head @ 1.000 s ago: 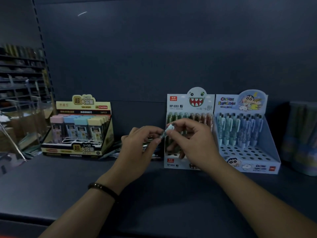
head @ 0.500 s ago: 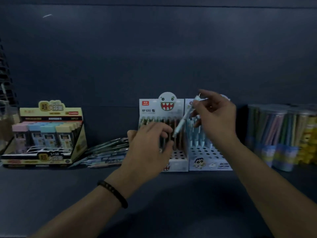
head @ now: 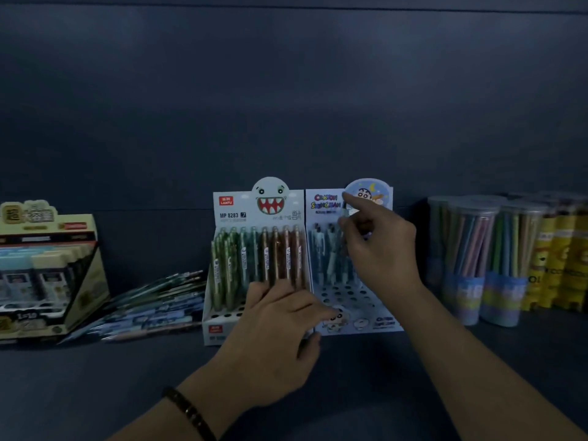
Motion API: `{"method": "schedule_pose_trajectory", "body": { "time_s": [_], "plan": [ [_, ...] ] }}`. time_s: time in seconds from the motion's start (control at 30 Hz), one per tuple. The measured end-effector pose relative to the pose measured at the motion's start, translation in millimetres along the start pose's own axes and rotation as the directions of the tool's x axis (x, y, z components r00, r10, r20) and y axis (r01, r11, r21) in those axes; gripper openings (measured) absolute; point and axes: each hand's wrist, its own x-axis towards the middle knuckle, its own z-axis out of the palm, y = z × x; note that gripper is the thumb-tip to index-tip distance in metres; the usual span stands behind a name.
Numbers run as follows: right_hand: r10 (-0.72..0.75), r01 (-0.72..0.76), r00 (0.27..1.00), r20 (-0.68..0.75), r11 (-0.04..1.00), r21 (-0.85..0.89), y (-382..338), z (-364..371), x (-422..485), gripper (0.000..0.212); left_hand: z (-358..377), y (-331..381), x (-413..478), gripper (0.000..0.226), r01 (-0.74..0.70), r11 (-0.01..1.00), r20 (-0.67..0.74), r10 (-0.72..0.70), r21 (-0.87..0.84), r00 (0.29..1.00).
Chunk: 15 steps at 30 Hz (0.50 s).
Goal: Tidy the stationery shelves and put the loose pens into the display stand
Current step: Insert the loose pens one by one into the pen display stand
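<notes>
Two cardboard display stands sit side by side at the back of the dark shelf. The white monster-face stand (head: 229,214) holds green and brown pens. The blue cartoon stand (head: 380,324) holds several blue pens, and its front holes are bare. My right hand (head: 381,249) is raised over the blue stand and pinches a pale pen (head: 348,214) upright, index finger pointing up. My left hand (head: 280,326) lies with spread fingers against the front of the two stands and holds nothing. Loose pens (head: 152,300) lie heaped left of the white stand.
A yellow box of pastel lead cases (head: 47,265) stands at the far left. Clear tubs of coloured pencils (head: 471,259) and yellow packs (head: 560,265) stand to the right. The dark back panel rises behind everything.
My right hand has carried the pen rightward and turned it upright over the blue stand. My left hand has let go of it and dropped to the stands' front.
</notes>
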Motion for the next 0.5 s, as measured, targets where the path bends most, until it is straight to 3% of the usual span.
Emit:
{"method": "schedule_pose_trajectory", "body": {
  "time_s": [0.5],
  "plan": [
    [-0.066,0.097,0.982,0.176,0.98,-0.174,-12,7,-10,0.036,-1,-2,-1,0.042,-0.006,1.0,-0.021,0.005,-0.022,1.0]
  ]
}}
